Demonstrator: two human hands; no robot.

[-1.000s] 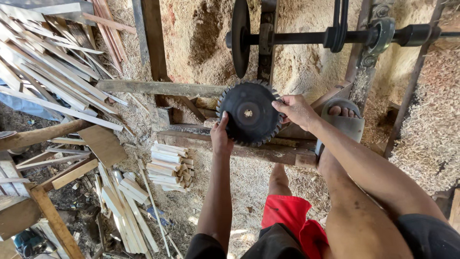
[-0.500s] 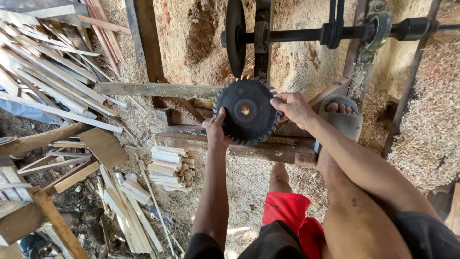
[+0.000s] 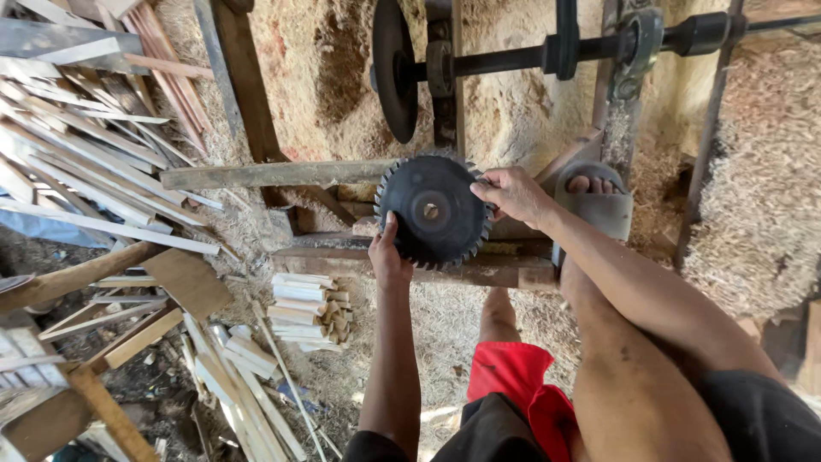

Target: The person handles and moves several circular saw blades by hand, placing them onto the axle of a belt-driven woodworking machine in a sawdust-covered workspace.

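The toothed saw blade stands upright above a wooden beam; the left hand grips its rim at 8 o'clock; the right hand pinches its teeth at 2 o'clock.

The left hand has slid lower along the toothed saw blade, now at its lower left edge. The right hand has shifted slightly at the blade's right edge.
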